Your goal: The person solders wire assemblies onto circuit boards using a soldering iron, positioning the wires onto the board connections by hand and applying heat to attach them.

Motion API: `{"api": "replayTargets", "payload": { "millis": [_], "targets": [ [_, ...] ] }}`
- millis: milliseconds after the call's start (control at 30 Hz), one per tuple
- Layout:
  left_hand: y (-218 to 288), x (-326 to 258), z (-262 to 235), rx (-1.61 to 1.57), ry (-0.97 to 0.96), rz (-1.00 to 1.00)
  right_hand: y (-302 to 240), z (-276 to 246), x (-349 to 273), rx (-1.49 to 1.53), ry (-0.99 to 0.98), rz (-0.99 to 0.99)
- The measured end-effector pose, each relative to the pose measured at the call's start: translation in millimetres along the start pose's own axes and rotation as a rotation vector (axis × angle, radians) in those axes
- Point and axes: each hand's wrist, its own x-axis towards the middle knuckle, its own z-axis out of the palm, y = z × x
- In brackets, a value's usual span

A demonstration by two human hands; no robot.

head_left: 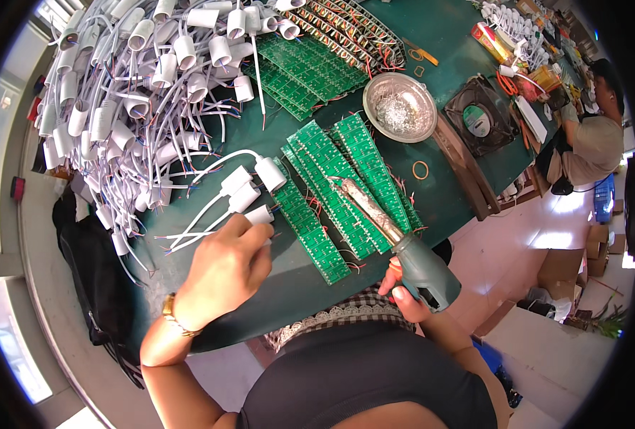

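My left hand (pixel 226 263) is closed, with its fingers curled at the near end of a short row of white cylindrical plastic caps with cables. They seem to grip the nearest cap (pixel 260 214), though the fingertips are partly hidden. Another white cap (pixel 269 174) lies beside the left green circuit board strip (pixel 310 232). My right hand (pixel 407 292) is wrapped round the handle of a grey-green soldering gun (pixel 426 272). Its metal barrel points up and left, and its tip is over the middle circuit board strip (pixel 335 193). A further green strip (pixel 375 168) lies to the right.
A big heap of white cabled caps (pixel 146 93) covers the far left. Stacked green boards (pixel 310 68), a metal bowl of silvery bits (pixel 400 107) and a black fan (pixel 478 114) stand farther back. Another person (pixel 593 136) sits at the right. A rubber band (pixel 420 170) lies on the table.
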Motion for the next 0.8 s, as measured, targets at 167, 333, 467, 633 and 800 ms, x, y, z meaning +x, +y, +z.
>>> {"api": "replayTargets", "payload": {
  "millis": [167,333,467,633,800],
  "targets": [
    [-28,0,49,0.362,0.247,0.156,12,2,0,-0.228,-0.135,-0.049],
    [-37,3,63,0.174,0.324,0.196,15,10,-2,-0.235,-0.127,0.005],
    [-45,12,61,0.019,0.376,0.145,4,10,7,-0.194,-0.210,0.055],
    [-46,20,61,-0.076,0.321,0.061,1,17,6,0.025,-0.165,0.142],
    [-38,23,67,0.044,0.320,-0.006,-5,12,9,-0.228,-0.314,0.100]
  ]
}}
